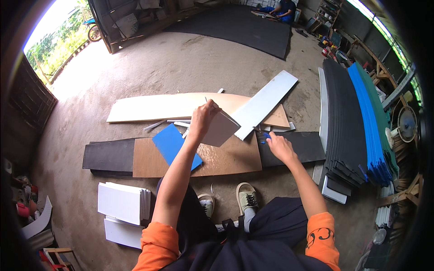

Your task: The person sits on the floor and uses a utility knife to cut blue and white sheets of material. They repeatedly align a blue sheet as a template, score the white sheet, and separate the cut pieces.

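Observation:
My left hand point(204, 118) is raised over the work board and pinches a rectangular pale foam sheet point(221, 130), which hangs tilted from the fingers. To the right of it, my right hand point(280, 147) is closed on a small blue-handled tool point(266, 135); its kind is too small to make out. Under both hands lies a brown board point(235, 158) with a scuffed patch. A blue foam sheet point(169, 142) rests at an angle on that board, partly behind my left forearm. Close to the tool, a long white foam strip point(266, 104) slants away across a cream panel point(158, 107).
Stacked white foam pieces point(120, 203) sit by my left leg. Dark foam strips point(108, 156) extend beneath the board. Upright black sheets point(341, 122) and blue sheets point(368, 122) line the right side. Beyond a large black mat point(235, 29), another person point(285, 11) sits.

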Demonstrator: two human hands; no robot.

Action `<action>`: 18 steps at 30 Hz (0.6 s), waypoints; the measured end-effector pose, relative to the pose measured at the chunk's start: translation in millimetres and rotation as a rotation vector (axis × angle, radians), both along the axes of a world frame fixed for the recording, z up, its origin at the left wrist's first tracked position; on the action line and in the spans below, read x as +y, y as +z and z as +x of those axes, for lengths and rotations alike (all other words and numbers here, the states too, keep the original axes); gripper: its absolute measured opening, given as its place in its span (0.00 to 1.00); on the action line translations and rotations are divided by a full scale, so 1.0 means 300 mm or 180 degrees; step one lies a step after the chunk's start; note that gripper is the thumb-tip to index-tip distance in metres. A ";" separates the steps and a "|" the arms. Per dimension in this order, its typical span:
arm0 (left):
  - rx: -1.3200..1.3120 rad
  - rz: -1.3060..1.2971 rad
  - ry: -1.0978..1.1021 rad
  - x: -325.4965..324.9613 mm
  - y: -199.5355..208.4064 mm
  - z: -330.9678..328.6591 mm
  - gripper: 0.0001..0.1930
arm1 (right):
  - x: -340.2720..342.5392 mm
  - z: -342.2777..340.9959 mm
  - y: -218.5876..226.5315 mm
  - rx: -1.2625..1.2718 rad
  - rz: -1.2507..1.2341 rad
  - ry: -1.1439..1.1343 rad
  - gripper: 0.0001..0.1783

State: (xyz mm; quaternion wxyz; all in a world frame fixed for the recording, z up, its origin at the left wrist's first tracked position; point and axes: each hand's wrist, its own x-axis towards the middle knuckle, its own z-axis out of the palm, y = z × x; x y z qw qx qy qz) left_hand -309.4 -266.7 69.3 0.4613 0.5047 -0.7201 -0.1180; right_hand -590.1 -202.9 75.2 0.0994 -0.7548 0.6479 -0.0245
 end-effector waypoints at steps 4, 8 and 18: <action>0.0696 -0.0233 0.0422 0.048 0.110 0.078 0.09 | -0.098 -0.119 0.131 -0.1109 -0.0955 0.0186 0.14; 0.1663 -0.0209 0.0417 0.094 0.109 0.158 0.08 | -0.190 -0.180 0.075 -0.1306 -0.1937 0.0601 0.16; 0.1935 0.0147 0.0227 0.214 0.192 0.270 0.08 | -0.112 0.047 0.194 -0.3405 -0.0081 0.0075 0.21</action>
